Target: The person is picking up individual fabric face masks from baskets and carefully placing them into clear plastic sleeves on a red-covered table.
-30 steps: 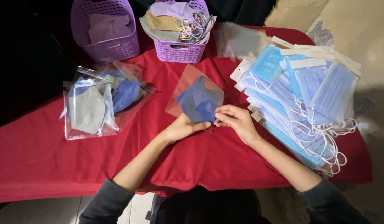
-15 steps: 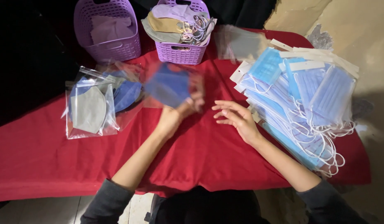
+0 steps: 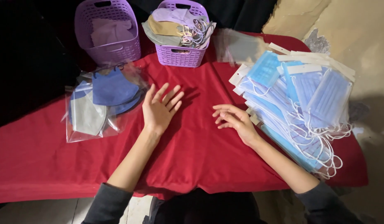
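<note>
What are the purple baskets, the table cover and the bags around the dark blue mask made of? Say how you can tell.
Purple baskets: likely moulded plastic, with regular slotted walls and a slight sheen. Table cover: seemingly woven fabric, matte red, creased and draping over the edge. Bags: thin clear plastic film, glossy and crinkled; the dark blue mask shows through.

Dim room, light falling from above onto the middle of the table.

Brightest on the red cloth (image 3: 192, 157) and the blue masks (image 3: 299, 103); deep black along the left edge and top. Soft shadow beside the left hand (image 3: 159, 111). Faint glare on the plastic bags (image 3: 90, 124). Motion blur on the clear packet (image 3: 237, 47) behind the baskets. Mild wide-angle bending at the edges.
</note>
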